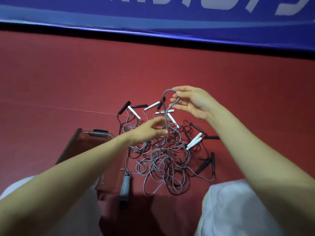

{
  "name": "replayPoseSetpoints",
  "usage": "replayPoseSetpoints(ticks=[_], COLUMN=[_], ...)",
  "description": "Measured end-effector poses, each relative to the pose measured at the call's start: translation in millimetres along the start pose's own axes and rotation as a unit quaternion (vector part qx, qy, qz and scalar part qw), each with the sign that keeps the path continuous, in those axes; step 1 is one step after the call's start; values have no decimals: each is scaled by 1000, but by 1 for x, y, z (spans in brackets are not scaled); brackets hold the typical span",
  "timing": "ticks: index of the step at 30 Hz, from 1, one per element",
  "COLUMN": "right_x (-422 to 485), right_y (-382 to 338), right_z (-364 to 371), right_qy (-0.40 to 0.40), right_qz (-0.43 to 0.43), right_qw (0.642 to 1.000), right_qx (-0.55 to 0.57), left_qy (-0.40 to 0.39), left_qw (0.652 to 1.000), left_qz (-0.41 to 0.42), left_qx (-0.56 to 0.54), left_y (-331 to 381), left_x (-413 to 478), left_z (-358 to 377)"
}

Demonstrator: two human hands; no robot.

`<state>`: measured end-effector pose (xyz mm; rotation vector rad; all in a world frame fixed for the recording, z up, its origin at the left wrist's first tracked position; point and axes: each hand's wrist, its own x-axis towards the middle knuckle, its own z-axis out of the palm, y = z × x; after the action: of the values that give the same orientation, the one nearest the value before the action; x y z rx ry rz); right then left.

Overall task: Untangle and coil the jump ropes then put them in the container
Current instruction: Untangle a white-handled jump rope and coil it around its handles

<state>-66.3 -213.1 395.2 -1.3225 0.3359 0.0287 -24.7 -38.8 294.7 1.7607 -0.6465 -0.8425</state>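
untangling step, nothing coiled yet. right hand (192,101), centre frame, pinches grey rope loop (166,106) lifted above tangle (163,155). left hand (148,132) blurred, maybe touching same loop; finger state unclear. container (88,138) lower left of tangle. next: draw loop clear without tightening knots.

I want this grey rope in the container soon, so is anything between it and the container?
Yes. The grey rope, pinched by the right hand, runs down into the tangled pile, and the left forearm lies across the clear container.
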Motion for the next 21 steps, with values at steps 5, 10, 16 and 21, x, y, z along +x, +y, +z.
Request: replayPoseSetpoints(ticks=[5, 10, 16, 21], right_x=[16, 33, 26, 35], right_y=[11, 42, 95, 104], right_z=[-5, -11, -15, -35], right_qy=[88, 74, -213, -160], right_qz=[17, 101, 159, 74], right_qw=[995, 986, 850, 811], right_qx=[44, -110, -455, -558], left_qy=[-66, 124, 205, 277], left_qw=[994, 974, 899, 890], left_qz=[-32, 2, 9, -15], left_qx=[83, -191, -388, -360], left_y=[-10, 6, 30, 31], left_x=[10, 21, 25, 26], left_z=[10, 4, -25, -46])
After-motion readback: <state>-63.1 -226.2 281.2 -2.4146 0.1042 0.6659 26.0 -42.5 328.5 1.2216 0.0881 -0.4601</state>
